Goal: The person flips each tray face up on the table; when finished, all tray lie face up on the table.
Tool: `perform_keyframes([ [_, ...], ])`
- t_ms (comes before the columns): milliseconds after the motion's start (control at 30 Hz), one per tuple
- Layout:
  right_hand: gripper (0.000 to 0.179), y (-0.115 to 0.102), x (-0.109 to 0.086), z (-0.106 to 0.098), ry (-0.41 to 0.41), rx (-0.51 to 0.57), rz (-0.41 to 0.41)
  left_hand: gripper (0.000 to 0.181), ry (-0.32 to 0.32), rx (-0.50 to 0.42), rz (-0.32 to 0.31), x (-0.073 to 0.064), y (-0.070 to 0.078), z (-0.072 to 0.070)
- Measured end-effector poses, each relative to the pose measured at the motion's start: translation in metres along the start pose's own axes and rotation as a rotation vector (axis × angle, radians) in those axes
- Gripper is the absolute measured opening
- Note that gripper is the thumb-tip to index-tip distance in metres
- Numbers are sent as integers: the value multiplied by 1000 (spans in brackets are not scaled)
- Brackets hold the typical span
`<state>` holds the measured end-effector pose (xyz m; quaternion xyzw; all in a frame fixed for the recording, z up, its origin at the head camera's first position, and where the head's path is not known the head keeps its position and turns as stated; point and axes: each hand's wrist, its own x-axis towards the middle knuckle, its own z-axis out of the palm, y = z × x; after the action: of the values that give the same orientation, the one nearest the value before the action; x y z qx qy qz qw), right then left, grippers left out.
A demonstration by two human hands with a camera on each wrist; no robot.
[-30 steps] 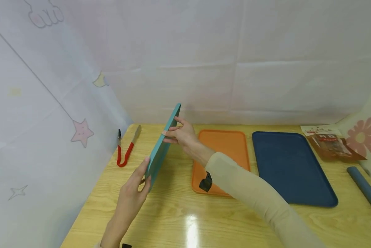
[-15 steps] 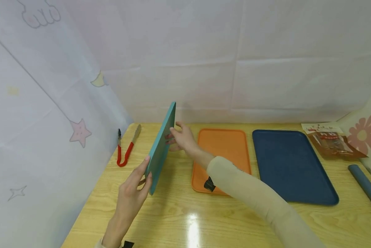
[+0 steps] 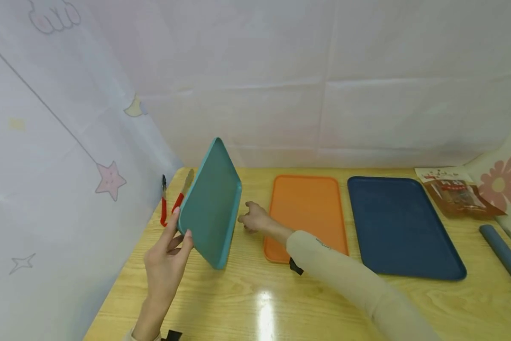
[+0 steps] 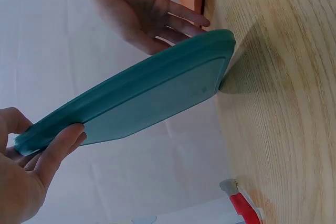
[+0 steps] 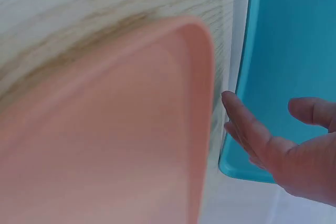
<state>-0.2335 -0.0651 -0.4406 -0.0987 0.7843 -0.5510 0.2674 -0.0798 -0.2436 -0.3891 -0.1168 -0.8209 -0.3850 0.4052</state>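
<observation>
A teal tray (image 3: 214, 203) is held tilted up on edge at the left of the table, its inner face turned to the right. My left hand (image 3: 167, 255) pinches its near corner between thumb and fingers; the left wrist view shows this grip on the tray's rim (image 4: 126, 80). To the right of the tray, my right hand (image 3: 255, 219) holds nothing, its fingers loosely spread. In the right wrist view, the right hand (image 5: 283, 148) appears in front of the teal tray, and I cannot tell whether it touches.
An orange tray (image 3: 306, 201) lies under my right forearm, with a dark blue tray (image 3: 405, 227) beside it. Red-handled tongs (image 3: 163, 210) are partly hidden behind the teal tray. A brown food packet (image 3: 458, 196) and a grey-blue roll (image 3: 505, 258) lie at the right.
My right hand has let go of the teal tray and moved down toward the near side. The left hand has shifted left, turning the tray so its inner face shows more.
</observation>
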Motion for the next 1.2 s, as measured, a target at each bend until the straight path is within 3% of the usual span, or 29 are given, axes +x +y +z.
perform_keyframes([
  [167,75,4,4,-1,24,84,48,66,7,-56,-136,-1,1,-1],
  [333,77,7,9,0,30,101,60,66,39,-156,-245,0,-1,-3],
  [500,84,12,13,-6,49,152,87,58,62,-243,-408,4,0,-7],
  [567,86,15,14,-12,40,180,103,51,73,-328,-471,7,0,-9],
  [700,77,17,12,-27,-13,209,96,38,54,-562,-522,16,-3,-14],
  [800,68,16,10,-38,-49,202,71,43,12,-701,-559,26,-12,-16],
  [933,67,16,10,-47,-61,180,75,48,-72,-766,-702,39,-35,-18],
  [1067,66,18,10,-49,-57,154,94,58,-232,-701,-868,52,-68,-21],
  [1200,66,19,11,-49,-57,152,91,67,-412,-517,-923,63,-107,-20],
])
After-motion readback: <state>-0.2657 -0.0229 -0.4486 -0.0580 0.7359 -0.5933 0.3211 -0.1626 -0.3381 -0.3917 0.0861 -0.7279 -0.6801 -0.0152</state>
